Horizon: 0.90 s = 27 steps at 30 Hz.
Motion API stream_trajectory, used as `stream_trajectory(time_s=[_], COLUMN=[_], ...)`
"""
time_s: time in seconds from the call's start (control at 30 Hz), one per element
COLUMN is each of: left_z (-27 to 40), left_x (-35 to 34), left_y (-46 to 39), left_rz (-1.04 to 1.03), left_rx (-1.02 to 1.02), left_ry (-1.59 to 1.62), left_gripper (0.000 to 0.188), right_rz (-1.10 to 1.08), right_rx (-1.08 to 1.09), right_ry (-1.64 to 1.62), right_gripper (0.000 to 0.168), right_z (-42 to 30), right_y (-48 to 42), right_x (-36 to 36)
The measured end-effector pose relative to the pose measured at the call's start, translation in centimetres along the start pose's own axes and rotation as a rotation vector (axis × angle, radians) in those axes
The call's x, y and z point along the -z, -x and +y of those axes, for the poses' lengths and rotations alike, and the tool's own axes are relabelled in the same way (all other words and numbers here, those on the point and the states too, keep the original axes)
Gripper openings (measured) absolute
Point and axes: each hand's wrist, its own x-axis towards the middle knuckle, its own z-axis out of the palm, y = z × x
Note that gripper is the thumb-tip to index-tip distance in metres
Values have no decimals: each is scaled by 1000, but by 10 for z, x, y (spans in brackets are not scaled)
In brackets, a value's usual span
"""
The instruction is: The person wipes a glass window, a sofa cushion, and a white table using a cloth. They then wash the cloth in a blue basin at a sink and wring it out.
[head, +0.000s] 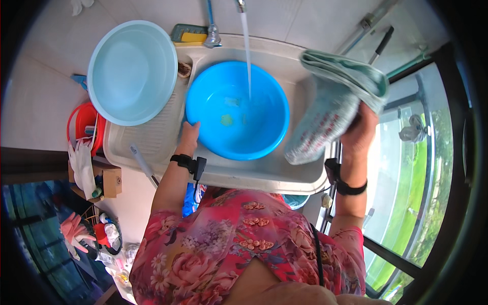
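A bright blue plastic basin [263, 137] sits in the deep bowl of a utility sink [305, 173]. From a metal faucet [241, 5], a stream of water [248, 49] falls into it. My left hand [189, 136] grips the basin's left rim, its fingers partly hidden behind the wall. Raised over the sink's right side, my right hand [360, 127] holds a folded grey-green towel [320, 118] bearing red writing. The towel hangs down and left, apart from the basin, and is slightly blurred.
A pale blue basin [131, 72] leans over the ribbed washboard [145, 133] at left. Beside it hang a red bucket [87, 122] and white gloves [82, 167]. A scrub brush [185, 69] lies at the sink's divider. A window [404, 152] stands close to my right arm.
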Motion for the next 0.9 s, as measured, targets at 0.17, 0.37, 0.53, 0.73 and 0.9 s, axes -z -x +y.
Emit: stream_trajectory(time_s=[0.17,0.37,0.53,0.73,0.9], left_z=[-7,16,37,29,20], left_x=[-9,-39,-48,-82,-108], left_y=[19,48,41,27,38], left_rz=[37,86,-222,-431,-643], left_rx=[63,-736,-490,-107,50], left_ry=[-209,-653,-656,-621,-583], left_gripper=[68,64,53,49,48], right_rz=[-183,-561,-750,-745,-602], right_rx=[12,43,-278,-384,-271], right_ry=[320,1130,1257,1387,1393], right_gripper=[33,41,34,30,36], right_z=[87,183,191,187,211], right_y=[-16,6,30,35,38], right_x=[-23,-10,19,40,28])
